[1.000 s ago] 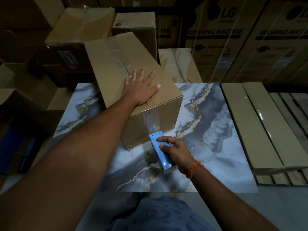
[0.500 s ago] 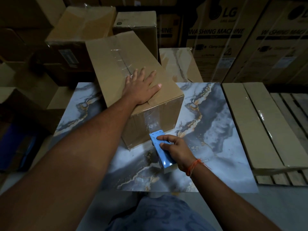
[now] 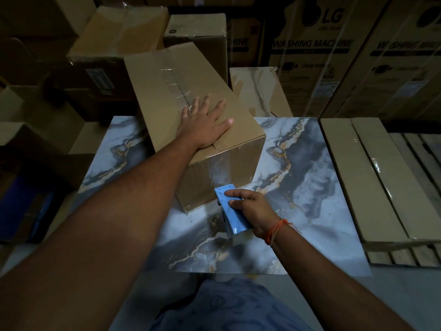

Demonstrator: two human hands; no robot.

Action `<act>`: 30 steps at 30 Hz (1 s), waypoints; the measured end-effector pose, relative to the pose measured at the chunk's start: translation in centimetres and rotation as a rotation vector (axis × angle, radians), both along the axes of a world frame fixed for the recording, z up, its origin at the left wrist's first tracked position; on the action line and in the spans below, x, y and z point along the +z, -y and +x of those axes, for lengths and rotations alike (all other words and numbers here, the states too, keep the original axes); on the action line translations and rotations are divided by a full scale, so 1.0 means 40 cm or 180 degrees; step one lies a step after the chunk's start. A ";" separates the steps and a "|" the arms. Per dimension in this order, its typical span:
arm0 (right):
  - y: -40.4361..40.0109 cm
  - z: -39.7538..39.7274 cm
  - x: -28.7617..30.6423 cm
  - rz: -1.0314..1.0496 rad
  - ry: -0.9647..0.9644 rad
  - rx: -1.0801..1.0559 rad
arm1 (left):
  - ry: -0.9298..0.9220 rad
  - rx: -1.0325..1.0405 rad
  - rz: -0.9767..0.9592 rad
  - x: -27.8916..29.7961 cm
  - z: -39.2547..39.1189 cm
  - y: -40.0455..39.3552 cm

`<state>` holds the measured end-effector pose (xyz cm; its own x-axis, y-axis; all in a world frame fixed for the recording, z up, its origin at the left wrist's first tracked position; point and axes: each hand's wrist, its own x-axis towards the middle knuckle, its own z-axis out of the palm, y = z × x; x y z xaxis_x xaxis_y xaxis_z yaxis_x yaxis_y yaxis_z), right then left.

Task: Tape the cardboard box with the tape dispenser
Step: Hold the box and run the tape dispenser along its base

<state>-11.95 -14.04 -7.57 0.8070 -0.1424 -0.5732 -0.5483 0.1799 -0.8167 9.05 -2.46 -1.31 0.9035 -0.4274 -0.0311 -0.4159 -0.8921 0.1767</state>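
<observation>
Lower part of the blue tape dispenser (image 3: 230,211) hidden under the right hand (image 3: 253,209), tape roll out of sight. Seam of the cardboard box (image 3: 198,101) partly covered by the left hand (image 3: 202,125). Washing machine cartons (image 3: 315,56) cut off at the top edge, small print unreadable in dim light.

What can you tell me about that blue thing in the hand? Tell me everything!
The blue tape dispenser is a flat, smooth, slightly shiny slab, likely metal or plastic. The right hand grips it, fingers on top. Its front end meets the near side of the brown cardboard box, where clear tape runs down. It angles low over the marble-patterned table.
</observation>
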 end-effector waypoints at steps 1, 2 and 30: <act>0.004 0.004 0.004 0.0008 -0.0035 0.0034 | -0.0004 -0.0004 0.0002 0.000 -0.001 0.000; 0.007 0.008 0.008 0.0061 -0.0099 0.0039 | -0.0004 -0.0003 0.0004 0.002 -0.001 0.001; 0.105 -0.144 -0.160 -0.3286 0.0719 0.0732 | -0.0008 0.0015 0.0038 0.004 -0.001 0.005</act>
<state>-17.71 -18.24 -13.97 0.9480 -0.3029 -0.0979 -0.2989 -0.7411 -0.6012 9.00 -2.68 -1.17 0.9054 -0.4229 -0.0384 -0.4114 -0.8960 0.1672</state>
